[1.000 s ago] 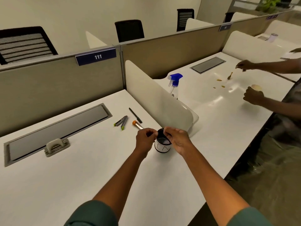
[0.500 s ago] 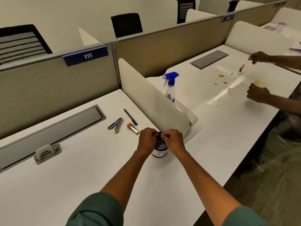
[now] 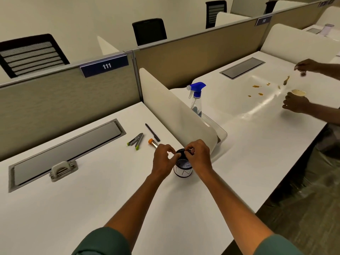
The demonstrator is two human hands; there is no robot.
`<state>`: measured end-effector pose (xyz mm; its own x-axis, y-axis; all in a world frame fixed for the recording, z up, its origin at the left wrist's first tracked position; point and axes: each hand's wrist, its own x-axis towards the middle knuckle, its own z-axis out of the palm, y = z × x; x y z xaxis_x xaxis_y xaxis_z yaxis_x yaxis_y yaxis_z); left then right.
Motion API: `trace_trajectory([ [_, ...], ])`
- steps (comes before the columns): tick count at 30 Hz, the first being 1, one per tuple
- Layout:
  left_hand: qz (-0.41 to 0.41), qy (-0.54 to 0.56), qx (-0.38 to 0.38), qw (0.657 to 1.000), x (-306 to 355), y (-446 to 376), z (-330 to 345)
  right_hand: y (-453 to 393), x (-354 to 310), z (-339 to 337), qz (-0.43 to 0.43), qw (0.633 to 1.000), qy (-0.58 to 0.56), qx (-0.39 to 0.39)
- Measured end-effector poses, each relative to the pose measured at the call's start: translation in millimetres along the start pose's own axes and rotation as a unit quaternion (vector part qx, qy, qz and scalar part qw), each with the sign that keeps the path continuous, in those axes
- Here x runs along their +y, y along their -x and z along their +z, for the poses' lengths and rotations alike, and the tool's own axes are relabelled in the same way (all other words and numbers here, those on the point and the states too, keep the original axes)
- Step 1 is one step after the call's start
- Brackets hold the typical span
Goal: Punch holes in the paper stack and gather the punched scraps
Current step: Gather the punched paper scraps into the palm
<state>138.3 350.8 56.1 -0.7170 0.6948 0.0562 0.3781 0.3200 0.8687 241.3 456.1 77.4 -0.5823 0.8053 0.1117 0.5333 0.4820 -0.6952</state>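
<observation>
A small white cup (image 3: 183, 173) with a dark inside stands on the white desk (image 3: 92, 208), just in front of the curved divider. Pale paper scraps (image 3: 184, 165) lie at its bottom. My left hand (image 3: 162, 160) is at the cup's left rim, thumb and forefinger pinched on it. My right hand (image 3: 198, 157) hovers over the opening, its fingertips pinched on something tiny that I take for scraps. A grey hole punch (image 3: 62, 169) sits far to the left by the cable hatch. No paper stack is in view.
Two green-tipped pens (image 3: 137, 141), a black pen (image 3: 152, 132) and an orange-capped marker (image 3: 152, 143) lie behind my hands. A blue-topped spray bottle (image 3: 196, 100) stands past the divider (image 3: 174, 115). On the neighbouring desk another person's hands hold a paper cup (image 3: 298, 92) near brown spills (image 3: 256, 86).
My hands have drawn in from the cup's sides until their fingertips nearly meet over its mouth. The camera has come slightly closer. The other person's far hand has lifted.
</observation>
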Motion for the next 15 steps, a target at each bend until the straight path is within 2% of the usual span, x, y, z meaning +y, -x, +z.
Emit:
trace_trajectory([
  [3, -0.109, 0.178, -0.017, 0.978, -7, 16, -27, 8, -14, 5, -0.013, 0.998, -0.050, 0.021],
  [6, -0.214, 0.384, -0.019, 0.898, -24, 31, -60, 17, -31, 18, -0.021, 0.996, -0.089, 0.019],
  [8, -0.241, 0.465, 0.004, 0.852, -38, 46, -86, 23, -46, 31, -0.016, 0.993, -0.115, 0.004],
  [11, -0.242, 0.510, 0.047, 0.824, -57, 70, -124, 37, -72, 55, -0.017, 0.983, -0.184, -0.024],
  [15, -0.237, 0.486, 0.109, 0.834, -85, 105, -175, 73, -108, 94, -0.066, 0.973, -0.202, -0.087],
])
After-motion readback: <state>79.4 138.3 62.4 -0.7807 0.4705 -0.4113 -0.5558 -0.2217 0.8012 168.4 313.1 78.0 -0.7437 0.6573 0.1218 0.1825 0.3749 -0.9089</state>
